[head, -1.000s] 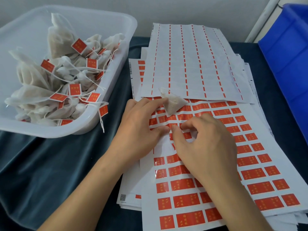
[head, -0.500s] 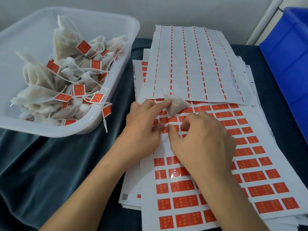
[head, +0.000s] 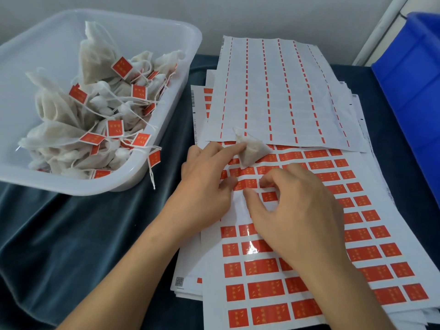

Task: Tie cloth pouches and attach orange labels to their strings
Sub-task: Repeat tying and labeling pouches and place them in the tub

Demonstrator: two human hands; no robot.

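On the near sheet of orange labels [head: 309, 270], both hands work close together near its left edge. The left hand [head: 204, 186] lies flat with fingers extended, its forefinger touching a small cloth pouch [head: 251, 148] that rests at the far edge of this sheet, just where a peeled backing sheet [head: 273, 91] overlaps it. The right hand [head: 295, 217] is curled, thumb and forefinger pinching at a label in a partly stripped row; whether the label is lifted I cannot tell. Left of the sheets, across a strip of bare dark cloth [head: 71, 234], a clear plastic tub [head: 166, 144] holds tied, labelled pouches [head: 95, 120], one string hanging over its near rim. A blue bin [head: 414, 86] flanks the sheets on the far right.
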